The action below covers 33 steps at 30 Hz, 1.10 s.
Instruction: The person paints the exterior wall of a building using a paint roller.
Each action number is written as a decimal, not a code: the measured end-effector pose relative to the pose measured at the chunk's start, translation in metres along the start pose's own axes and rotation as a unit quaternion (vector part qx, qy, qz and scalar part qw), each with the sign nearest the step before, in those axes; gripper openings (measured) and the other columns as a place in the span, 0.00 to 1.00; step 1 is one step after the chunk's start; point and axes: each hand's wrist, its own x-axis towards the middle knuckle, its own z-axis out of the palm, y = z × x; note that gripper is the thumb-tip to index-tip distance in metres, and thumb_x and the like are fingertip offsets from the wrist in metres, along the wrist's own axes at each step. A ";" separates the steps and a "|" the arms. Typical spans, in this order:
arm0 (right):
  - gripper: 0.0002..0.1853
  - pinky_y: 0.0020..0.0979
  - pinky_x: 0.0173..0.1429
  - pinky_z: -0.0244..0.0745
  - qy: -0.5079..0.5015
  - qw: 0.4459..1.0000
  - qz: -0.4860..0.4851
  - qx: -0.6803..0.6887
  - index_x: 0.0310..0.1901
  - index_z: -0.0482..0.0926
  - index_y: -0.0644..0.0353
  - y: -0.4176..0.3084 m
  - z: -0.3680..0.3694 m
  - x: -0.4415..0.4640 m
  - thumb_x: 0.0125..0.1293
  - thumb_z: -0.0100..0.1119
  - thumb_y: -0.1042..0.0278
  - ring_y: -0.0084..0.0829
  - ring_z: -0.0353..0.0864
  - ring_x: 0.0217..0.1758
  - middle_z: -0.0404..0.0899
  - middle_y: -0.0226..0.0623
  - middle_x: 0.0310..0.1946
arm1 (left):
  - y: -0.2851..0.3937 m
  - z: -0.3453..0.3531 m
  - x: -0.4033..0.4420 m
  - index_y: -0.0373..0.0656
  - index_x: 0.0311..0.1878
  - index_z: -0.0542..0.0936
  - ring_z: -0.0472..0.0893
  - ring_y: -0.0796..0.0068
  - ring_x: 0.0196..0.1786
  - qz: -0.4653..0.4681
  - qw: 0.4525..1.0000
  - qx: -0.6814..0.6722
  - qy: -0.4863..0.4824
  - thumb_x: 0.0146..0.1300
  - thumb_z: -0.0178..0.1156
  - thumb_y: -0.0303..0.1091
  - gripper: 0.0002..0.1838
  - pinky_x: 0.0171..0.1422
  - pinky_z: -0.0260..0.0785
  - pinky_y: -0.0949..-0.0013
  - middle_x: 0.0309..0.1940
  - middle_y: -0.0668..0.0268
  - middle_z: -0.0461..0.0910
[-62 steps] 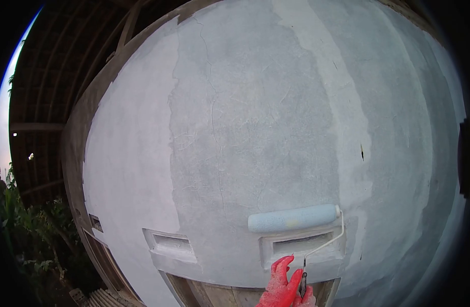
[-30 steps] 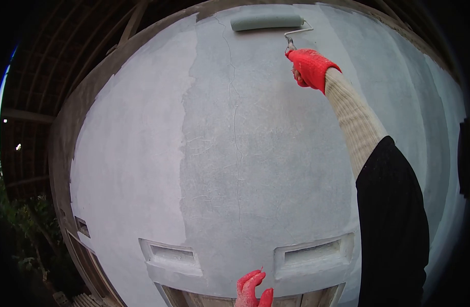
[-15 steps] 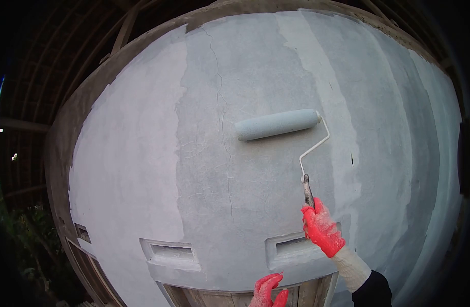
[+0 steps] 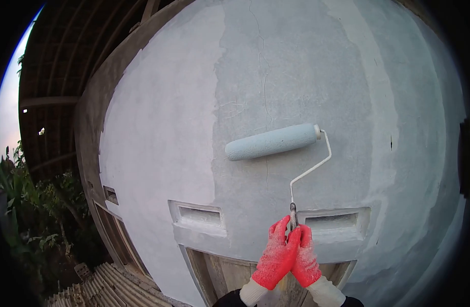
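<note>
A paint roller (image 4: 272,143) with a long pale blue sleeve lies against or just off the wall (image 4: 296,97), tilted slightly up to the right. Its bent white wire frame (image 4: 310,170) runs down to a dark, paint-smeared handle (image 4: 294,216). Both my hands wear red gloves dusted with pale paint. My left hand (image 4: 277,256) is closed around the handle, overlapping my right hand (image 4: 306,260), which also grips it. The lower end of the handle is hidden by the gloves.
Two recessed vent slots, left (image 4: 198,217) and right (image 4: 334,224), sit above a wooden door or shutter (image 4: 219,271). A crack (image 4: 265,92) runs down the wall. Corrugated roofing (image 4: 109,286) and plants (image 4: 46,220) are at lower left; roof beams (image 4: 51,101) stand above.
My left hand has come up from the bottom edge and taken hold of the roller handle beside my right. The roller sits lower on the wall, and the view has shifted left and down.
</note>
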 end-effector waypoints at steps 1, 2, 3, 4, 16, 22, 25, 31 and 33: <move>0.17 0.31 0.53 0.73 -0.001 0.999 -0.002 0.040 0.59 0.63 0.60 0.011 0.005 0.003 0.76 0.50 0.63 0.27 0.78 0.49 0.77 0.36 0.45 | 0.007 -0.003 0.011 0.41 0.68 0.65 0.77 0.68 0.52 -0.027 0.998 -0.038 -0.035 0.73 0.52 0.41 0.24 0.57 0.71 0.66 0.54 0.57 0.71; 0.17 0.31 0.53 0.73 -0.006 0.999 0.003 0.042 0.59 0.63 0.60 0.014 0.010 0.006 0.76 0.50 0.63 0.27 0.78 0.49 0.77 0.36 0.45 | 0.013 -0.007 0.022 0.41 0.65 0.68 0.79 0.71 0.49 -0.053 0.993 -0.076 -0.070 0.74 0.50 0.44 0.23 0.54 0.71 0.68 0.47 0.60 0.77; 0.17 0.31 0.52 0.73 0.015 0.995 0.001 0.102 0.60 0.63 0.60 0.015 0.017 0.010 0.76 0.50 0.64 0.28 0.77 0.49 0.75 0.36 0.48 | 0.019 -0.010 0.034 0.41 0.65 0.68 0.79 0.71 0.49 -0.058 0.993 -0.074 -0.065 0.74 0.50 0.44 0.23 0.54 0.71 0.68 0.47 0.60 0.77; 0.17 0.31 0.52 0.73 0.038 0.986 0.000 0.161 0.61 0.63 0.59 0.016 0.024 0.015 0.76 0.50 0.64 0.28 0.77 0.48 0.74 0.36 0.51 | 0.025 -0.013 0.045 0.41 0.61 0.70 0.80 0.72 0.44 -0.086 0.992 -0.049 -0.078 0.75 0.48 0.47 0.21 0.52 0.71 0.68 0.39 0.62 0.78; 0.13 0.30 0.50 0.74 -0.076 0.996 0.036 -0.001 0.55 0.71 0.66 0.055 0.010 -0.040 0.71 0.49 0.73 0.27 0.79 0.42 0.80 0.38 0.43 | -0.062 -0.011 0.041 0.41 0.52 0.75 0.79 0.70 0.27 -0.167 0.984 0.065 -0.018 0.74 0.46 0.53 0.23 0.35 0.70 0.65 0.26 0.63 0.74; 0.16 0.40 0.51 0.77 -0.160 0.939 0.233 -0.194 0.51 0.74 0.62 0.203 -0.031 -0.178 0.62 0.60 0.70 0.43 0.84 0.45 0.83 0.46 0.39 | -0.208 0.025 -0.118 0.37 0.53 0.74 0.82 0.59 0.32 -0.294 0.944 0.146 -0.033 0.71 0.52 0.54 0.26 0.38 0.71 0.58 0.28 0.54 0.80; 0.12 0.37 0.49 0.76 -0.180 0.950 0.206 -0.152 0.49 0.76 0.61 0.160 -0.035 -0.162 0.64 0.58 0.71 0.37 0.84 0.43 0.83 0.41 0.38 | -0.157 0.003 -0.077 0.35 0.55 0.73 0.79 0.41 0.48 -0.283 0.955 0.079 -0.038 0.72 0.50 0.55 0.28 0.48 0.69 0.48 0.37 0.43 0.80; 0.11 0.32 0.46 0.75 -0.197 0.954 0.203 -0.100 0.47 0.77 0.60 0.127 -0.029 -0.140 0.64 0.59 0.70 0.34 0.83 0.41 0.83 0.40 0.37 | -0.141 -0.015 -0.010 0.35 0.47 0.73 0.78 0.39 0.41 -0.217 0.975 0.046 0.010 0.72 0.51 0.52 0.24 0.43 0.67 0.49 0.31 0.44 0.78; 0.10 0.32 0.47 0.75 -0.190 0.951 0.225 -0.096 0.47 0.77 0.60 0.141 -0.033 -0.152 0.65 0.59 0.70 0.34 0.83 0.42 0.83 0.40 0.37 | -0.156 -0.011 -0.037 0.36 0.45 0.73 0.78 0.38 0.41 -0.255 0.965 0.065 0.010 0.72 0.51 0.51 0.23 0.43 0.67 0.47 0.31 0.44 0.78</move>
